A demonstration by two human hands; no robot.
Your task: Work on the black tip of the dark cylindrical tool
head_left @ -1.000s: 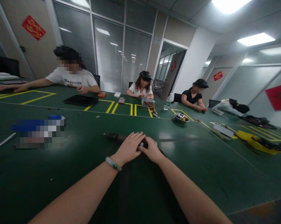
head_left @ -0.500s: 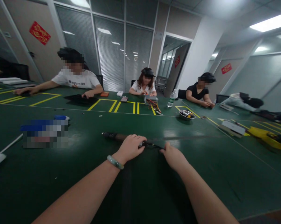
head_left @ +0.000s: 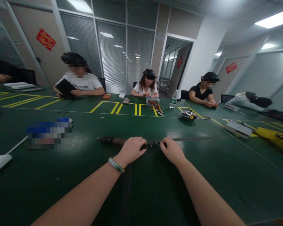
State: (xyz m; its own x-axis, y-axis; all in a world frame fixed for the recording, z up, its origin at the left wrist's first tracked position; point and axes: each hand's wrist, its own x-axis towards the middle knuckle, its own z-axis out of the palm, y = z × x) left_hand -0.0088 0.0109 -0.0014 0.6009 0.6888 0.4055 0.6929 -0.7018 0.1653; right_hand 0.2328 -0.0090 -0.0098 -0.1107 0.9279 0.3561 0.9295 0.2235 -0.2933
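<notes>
1. Far left on the green counter [head_left: 49, 179] lay a blurred blue-and-white pack [head_left: 49, 133], well apart from the work.
2. The dark rod [head_left: 109, 140] lay flat and crosswise on the counter. Its thick free end stuck out to the left of the left hand, and what kind of tool it was could not be told.
3. Judged stiff and fairly light. The thick end looked matte and grippy, not slippery, so that was the safe place to take hold.
4. The left hand [head_left: 132, 150], with a pale bracelet [head_left: 116, 165] at the wrist, sat on top of the rod with fingers curled down and closed over it, pinning it to the counter.
5. Between the two hands a small dark fitting [head_left: 150, 144] showed on the rod's line. It looked thin and fiddly, a fingertip pinch job and probably the fragile bit.
6. The right hand [head_left: 172, 151] was just right of the fitting, fingertips drawn together and pinched on its end, knuckles up.
7. Further right and back stood a metal bowl [head_left: 189, 115] and a water bottle [head_left: 172, 99], near the other people and well apart from both hands.
</notes>
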